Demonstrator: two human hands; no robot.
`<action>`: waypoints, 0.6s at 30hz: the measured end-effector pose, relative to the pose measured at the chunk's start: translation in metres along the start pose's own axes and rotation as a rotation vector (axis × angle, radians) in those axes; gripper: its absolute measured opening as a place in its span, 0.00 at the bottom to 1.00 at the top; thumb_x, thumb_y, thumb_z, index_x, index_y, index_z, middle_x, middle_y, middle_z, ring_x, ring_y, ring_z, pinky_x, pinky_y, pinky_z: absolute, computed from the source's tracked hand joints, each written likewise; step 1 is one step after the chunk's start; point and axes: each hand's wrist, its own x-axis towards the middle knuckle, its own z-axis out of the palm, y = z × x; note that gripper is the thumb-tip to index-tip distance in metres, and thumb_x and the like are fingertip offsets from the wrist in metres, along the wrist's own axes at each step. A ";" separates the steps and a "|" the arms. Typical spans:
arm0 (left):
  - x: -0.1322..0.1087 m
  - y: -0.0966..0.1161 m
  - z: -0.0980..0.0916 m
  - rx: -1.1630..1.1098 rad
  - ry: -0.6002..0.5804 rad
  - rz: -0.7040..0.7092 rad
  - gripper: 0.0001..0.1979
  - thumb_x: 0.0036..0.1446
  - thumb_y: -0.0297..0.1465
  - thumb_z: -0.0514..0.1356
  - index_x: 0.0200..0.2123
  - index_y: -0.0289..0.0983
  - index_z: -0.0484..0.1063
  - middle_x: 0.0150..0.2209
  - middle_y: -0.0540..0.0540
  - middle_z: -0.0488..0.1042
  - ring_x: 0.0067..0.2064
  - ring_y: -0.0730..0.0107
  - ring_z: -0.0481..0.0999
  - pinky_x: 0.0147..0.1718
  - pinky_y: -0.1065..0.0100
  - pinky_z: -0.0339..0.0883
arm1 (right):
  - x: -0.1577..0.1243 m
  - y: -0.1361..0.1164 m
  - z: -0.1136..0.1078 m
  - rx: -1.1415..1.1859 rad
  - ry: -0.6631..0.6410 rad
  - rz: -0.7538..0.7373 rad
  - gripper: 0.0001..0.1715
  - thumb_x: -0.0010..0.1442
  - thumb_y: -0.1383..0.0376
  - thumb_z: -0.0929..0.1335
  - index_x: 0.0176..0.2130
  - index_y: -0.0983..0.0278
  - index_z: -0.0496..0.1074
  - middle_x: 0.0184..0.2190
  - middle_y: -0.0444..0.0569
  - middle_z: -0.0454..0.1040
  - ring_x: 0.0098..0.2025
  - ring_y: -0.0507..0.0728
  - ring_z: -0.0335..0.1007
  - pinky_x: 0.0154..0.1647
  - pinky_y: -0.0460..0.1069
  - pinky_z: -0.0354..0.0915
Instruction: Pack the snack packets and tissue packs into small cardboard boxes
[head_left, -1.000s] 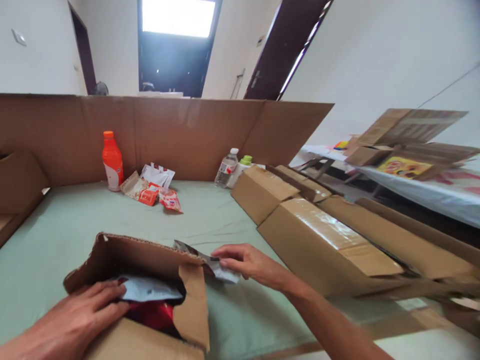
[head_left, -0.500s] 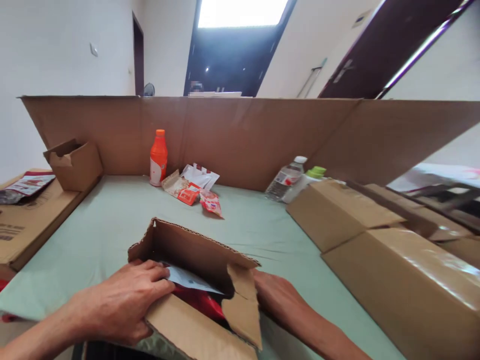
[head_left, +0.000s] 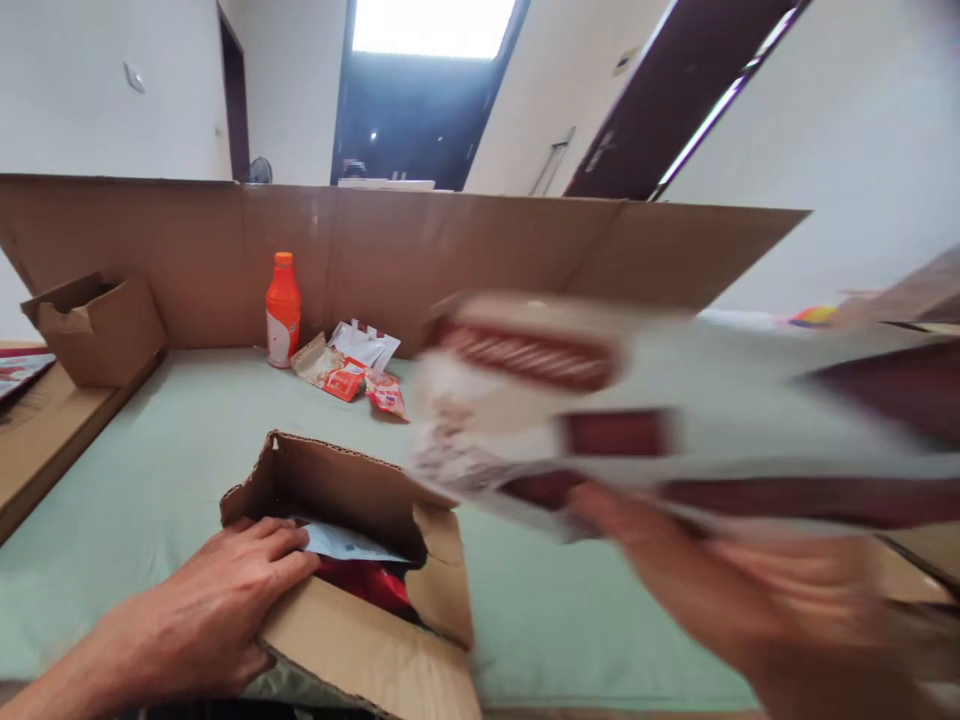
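My left hand [head_left: 217, 600] grips the left edge of a topless cardboard box [head_left: 367, 650], its fingers curled over the rim. Inside the box lie a pale blue-white sheet or packet [head_left: 351, 545] and a shiny red packet [head_left: 367, 583]. To the right, my right hand [head_left: 720, 580] is closed on a large white bag with maroon patches [head_left: 727, 425], smeared by motion. That bag hangs in the air above the green cloth, right of the box, and its lettering is unreadable.
An orange bottle [head_left: 283, 310] stands near the upright cardboard wall [head_left: 465, 240]. Beside it lie a brown-and-red packet [head_left: 330, 370], a white packet [head_left: 367, 345] and a small red pouch [head_left: 386, 394]. A smaller open carton [head_left: 112, 330] rests on a flat box at the left.
My right hand has left the box's right side and now holds the white-and-maroon bag up at the right. My left hand stays on the box. The view has turned right.
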 end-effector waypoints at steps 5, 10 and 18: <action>-0.001 -0.008 0.007 -0.029 0.015 -0.007 0.46 0.38 0.18 0.56 0.64 0.45 0.64 0.67 0.43 0.68 0.68 0.48 0.66 0.66 0.42 0.63 | 0.055 -0.062 0.055 -0.239 -0.524 -0.167 0.14 0.62 0.72 0.68 0.44 0.65 0.81 0.40 0.50 0.84 0.41 0.57 0.83 0.45 0.49 0.76; 0.003 -0.005 -0.002 -0.045 0.006 -0.034 0.46 0.35 0.19 0.56 0.63 0.44 0.67 0.66 0.43 0.70 0.65 0.45 0.70 0.63 0.43 0.68 | 0.091 -0.062 0.095 -0.536 -0.880 -0.195 0.14 0.62 0.74 0.67 0.45 0.71 0.79 0.41 0.63 0.83 0.45 0.66 0.82 0.42 0.52 0.73; 0.007 -0.030 0.014 0.133 0.079 0.090 0.48 0.34 0.21 0.57 0.65 0.44 0.64 0.63 0.40 0.73 0.61 0.46 0.75 0.56 0.47 0.76 | 0.101 -0.045 0.105 -0.437 -0.951 -0.216 0.16 0.64 0.72 0.67 0.49 0.70 0.78 0.40 0.60 0.84 0.42 0.62 0.82 0.33 0.49 0.66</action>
